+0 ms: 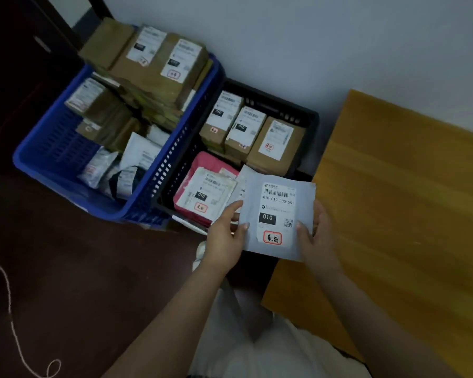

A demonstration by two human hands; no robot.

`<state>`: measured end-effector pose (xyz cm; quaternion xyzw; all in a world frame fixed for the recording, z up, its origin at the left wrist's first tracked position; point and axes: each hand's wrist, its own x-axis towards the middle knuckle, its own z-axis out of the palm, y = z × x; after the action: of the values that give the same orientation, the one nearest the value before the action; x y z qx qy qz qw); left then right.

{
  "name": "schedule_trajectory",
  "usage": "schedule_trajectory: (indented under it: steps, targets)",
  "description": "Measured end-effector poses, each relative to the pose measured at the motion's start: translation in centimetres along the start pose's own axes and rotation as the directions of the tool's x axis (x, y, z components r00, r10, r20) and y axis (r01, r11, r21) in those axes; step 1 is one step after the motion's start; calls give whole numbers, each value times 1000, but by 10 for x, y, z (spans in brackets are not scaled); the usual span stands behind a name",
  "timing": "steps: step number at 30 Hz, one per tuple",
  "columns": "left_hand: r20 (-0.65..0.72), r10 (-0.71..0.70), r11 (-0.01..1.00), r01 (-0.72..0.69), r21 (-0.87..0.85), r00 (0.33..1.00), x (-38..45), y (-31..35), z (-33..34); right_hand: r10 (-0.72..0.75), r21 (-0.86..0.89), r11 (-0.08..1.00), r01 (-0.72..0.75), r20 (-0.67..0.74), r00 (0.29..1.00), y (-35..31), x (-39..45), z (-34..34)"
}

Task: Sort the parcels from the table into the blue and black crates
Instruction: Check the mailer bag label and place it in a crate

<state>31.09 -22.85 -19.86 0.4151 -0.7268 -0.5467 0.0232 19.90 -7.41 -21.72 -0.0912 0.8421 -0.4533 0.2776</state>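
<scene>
Both hands pinch one flat grey mailer by its side edges: the left hand has its thumb on the face and fingers behind the left edge, and the right hand clasps the right edge the same way. This mailer hangs in the air over the near corner of the black crate, face up, its long axis running away from the person and tilted slightly right. Its white label reads upright, barcode at the far end, a black "010" box and a red stamp nearest the wrists.

Beneath it the black crate holds a pink mailer and three labelled brown boxes. Touching its left side, the blue crate is heaped with brown boxes and plastic bags. Both crates sit on a dark reddish floor against a white wall. On the right stands a yellow wooden table. Both bare forearms reach forward from the bottom of the view.
</scene>
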Motion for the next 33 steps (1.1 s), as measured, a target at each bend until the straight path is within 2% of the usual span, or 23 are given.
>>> schedule_trajectory:
  steps: [5, 9, 13, 21, 26, 33]
  targets:
    - [132, -27, 998, 19, 65, 991, 56, -23, -63, 79, -236, 968, -78, -8, 997, -37, 9, 69]
    - [249, -51, 986, 8, 168, 967, 94, -34, -92, 159, -253, 954, -162, -34, 987, -49, 15, 110]
    - [309, -76, 968, -4, 252, 948, 119, -43, -96, 225, -276, 934, -224, -30, 974, -43, 25, 138]
    - [335, -121, 938, -3, 348, 935, 145, -89, -70, 241, -404, 886, -229, -23, 970, -2, 53, 165]
    - [320, -97, 820, -106, 562, 942, 160, -121, -63, 292, -582, 781, -228, 17, 956, 23, 60, 180]
    - [321, -47, 844, -135, 520, 946, 150, -96, -77, 298, -459, 842, -283, -41, 954, 8, 42, 169]
